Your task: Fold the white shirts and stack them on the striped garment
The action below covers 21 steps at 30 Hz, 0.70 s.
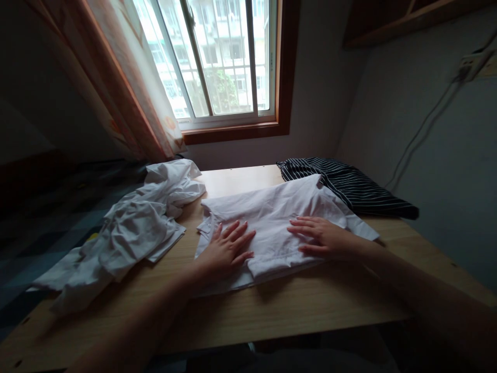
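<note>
A white garment (267,212), perhaps a shirt, lies folded into a rough rectangle in front of me, with some creases on top. My left hand (227,246) rests flat on its left part, fingers spread. On the right part lies my right hand (320,237), palm down with the fingers stretched toward the middle of the cloth. Neither hand grips anything. Just beyond the cloth's right side, and partly covered by it, is a black garment with white stripes (345,184).
A crumpled white cloth (135,225) sprawls along the left side of the wooden table (303,303). Dark checked fabric (46,207) lies farther left. Behind the table are a window (229,62) and an orange curtain (112,77). A cable (417,122) hangs down the right wall.
</note>
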Each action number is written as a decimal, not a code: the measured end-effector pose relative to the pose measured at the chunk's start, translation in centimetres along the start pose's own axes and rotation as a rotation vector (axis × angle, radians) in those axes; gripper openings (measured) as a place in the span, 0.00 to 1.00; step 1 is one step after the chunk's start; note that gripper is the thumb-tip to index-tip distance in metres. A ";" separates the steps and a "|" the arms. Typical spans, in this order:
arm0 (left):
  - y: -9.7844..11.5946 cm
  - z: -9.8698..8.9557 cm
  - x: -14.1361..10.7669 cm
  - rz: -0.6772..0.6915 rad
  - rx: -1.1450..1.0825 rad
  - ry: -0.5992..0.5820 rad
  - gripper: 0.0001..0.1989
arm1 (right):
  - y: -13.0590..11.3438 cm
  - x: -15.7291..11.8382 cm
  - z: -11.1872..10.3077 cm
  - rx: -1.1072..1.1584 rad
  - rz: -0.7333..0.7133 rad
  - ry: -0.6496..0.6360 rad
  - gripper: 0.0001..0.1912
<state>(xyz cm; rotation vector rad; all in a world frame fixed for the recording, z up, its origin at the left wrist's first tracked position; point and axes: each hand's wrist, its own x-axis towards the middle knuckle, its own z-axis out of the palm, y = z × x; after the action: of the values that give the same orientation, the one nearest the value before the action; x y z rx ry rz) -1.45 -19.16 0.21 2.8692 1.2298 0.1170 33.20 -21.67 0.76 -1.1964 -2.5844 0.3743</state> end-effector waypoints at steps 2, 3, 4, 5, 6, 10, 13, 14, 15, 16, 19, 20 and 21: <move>0.3 0.0 -0.2 -0.049 0.004 -0.041 0.33 | -0.6 -0.1 0.0 -0.077 0.073 -0.016 0.33; 0.4 0.1 -0.2 -0.069 0.001 -0.046 0.34 | -0.8 -0.2 0.0 -0.115 0.110 -0.018 0.33; 0.5 0.1 -0.3 -0.085 -0.003 -0.049 0.34 | -1.0 -0.2 -0.1 -0.149 0.146 -0.017 0.32; 0.6 0.1 -0.3 -0.096 -0.008 -0.050 0.35 | -1.1 -0.3 -0.2 -0.178 0.178 -0.015 0.32; 0.6 0.0 -0.3 -0.102 -0.014 -0.053 0.35 | -1.2 -0.4 -0.3 -0.202 0.204 -0.011 0.32; 0.0 -1.1 -0.1 -0.095 -0.035 -0.066 0.36 | -1.0 -0.7 -0.6 -0.240 0.231 0.008 0.33; -0.6 -2.7 0.5 -0.077 -0.080 -0.013 0.30 | -0.7 -0.8 -0.5 -0.252 0.218 0.008 0.32; -0.8 -3.2 0.9 -0.085 -0.089 0.032 0.27 | -0.6 -0.8 -0.5 -0.255 0.214 0.010 0.32; -0.9 -3.5 1.3 -0.096 -0.088 0.086 0.25 | -0.5 -0.8 -0.4 -0.255 0.208 0.015 0.31; -1.0 -3.6 1.9 -0.103 -0.080 0.142 0.23 | -0.4 -0.8 -0.3 -0.254 0.202 0.021 0.31; -0.7 -2.8 4.1 -0.073 -0.069 0.235 0.19 | -0.3 -0.8 0.0 -0.246 0.190 0.039 0.32; -0.5 -2.3 4.8 -0.071 -0.078 0.220 0.20 | -0.3 -0.9 0.0 -0.246 0.188 0.043 0.31; -0.2 -1.6 5.4 -0.094 -0.079 0.182 0.22 | -0.3 -0.9 0.0 -0.247 0.186 0.045 0.31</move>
<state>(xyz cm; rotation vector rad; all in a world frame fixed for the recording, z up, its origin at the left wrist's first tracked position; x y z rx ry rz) 2.02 -15.12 2.17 2.7782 1.3530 0.4231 33.54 -22.55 0.70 -1.5161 -2.5432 0.0624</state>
